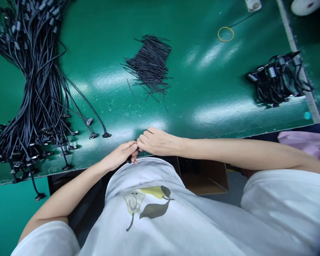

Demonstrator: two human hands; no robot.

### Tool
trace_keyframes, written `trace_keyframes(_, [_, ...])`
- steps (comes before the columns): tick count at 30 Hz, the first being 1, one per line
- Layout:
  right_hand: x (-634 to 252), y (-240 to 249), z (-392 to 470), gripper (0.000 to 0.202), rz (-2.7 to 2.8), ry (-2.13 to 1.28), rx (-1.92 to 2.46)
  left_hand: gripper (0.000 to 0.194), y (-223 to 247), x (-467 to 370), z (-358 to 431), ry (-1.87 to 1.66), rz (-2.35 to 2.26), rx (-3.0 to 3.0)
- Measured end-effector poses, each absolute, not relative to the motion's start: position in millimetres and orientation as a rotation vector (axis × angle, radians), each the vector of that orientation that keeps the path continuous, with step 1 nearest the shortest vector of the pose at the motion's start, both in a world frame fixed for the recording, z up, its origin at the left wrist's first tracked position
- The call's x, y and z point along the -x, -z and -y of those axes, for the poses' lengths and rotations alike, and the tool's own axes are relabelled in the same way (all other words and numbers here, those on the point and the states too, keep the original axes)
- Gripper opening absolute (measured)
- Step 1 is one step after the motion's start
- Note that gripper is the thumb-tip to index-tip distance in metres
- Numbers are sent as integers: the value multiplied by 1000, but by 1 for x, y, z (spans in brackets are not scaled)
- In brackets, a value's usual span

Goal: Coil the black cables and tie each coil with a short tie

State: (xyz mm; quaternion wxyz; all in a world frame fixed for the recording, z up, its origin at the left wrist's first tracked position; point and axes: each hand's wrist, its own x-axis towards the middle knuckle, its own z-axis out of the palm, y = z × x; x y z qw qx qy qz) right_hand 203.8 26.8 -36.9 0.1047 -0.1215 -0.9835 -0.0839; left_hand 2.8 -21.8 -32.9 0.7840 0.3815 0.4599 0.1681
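Observation:
At the front edge of the green table (186,117), my left hand (122,153) and my right hand (152,141) meet with fingertips pressed together. A small dark bit shows under my left fingers; what they pinch is mostly hidden. Beyond my hands lies a pile of short black ties (150,65). A large bundle of black cables (34,89) spreads over the left side, some connector ends reaching toward my left hand. On the right sits a smaller heap of coiled black cables (278,80).
A yellow ring (225,34) lies at the back right, near a small white object (253,5). A pale strip (288,32) runs along the right side. Below the table edge stands an open cardboard box (205,174). Pink cloth (306,144) shows at the right.

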Motion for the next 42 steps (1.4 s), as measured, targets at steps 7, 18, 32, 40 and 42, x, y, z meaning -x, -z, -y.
trace_keyframes(7, [-215,21,-46,21,2748,354,104,36,26,1,21,-331,-764,-398])
trace_keyframes(18, [-249,24,-96,30,2460,-303,1137,39,29,10,30,-811,-1122,-482])
trace_keyframes(32, [-228,30,-57,7,2031,-933,1560,36,21,-13,20,-939,-1004,-621])
trace_keyframes(40, [-170,39,-15,11,1876,-1363,1064,32,28,-14,23,-1041,-1088,-676])
trace_keyframes(42, [-169,39,-13,10,2128,-945,1078,29,36,-11,24,-1094,-1161,-789])
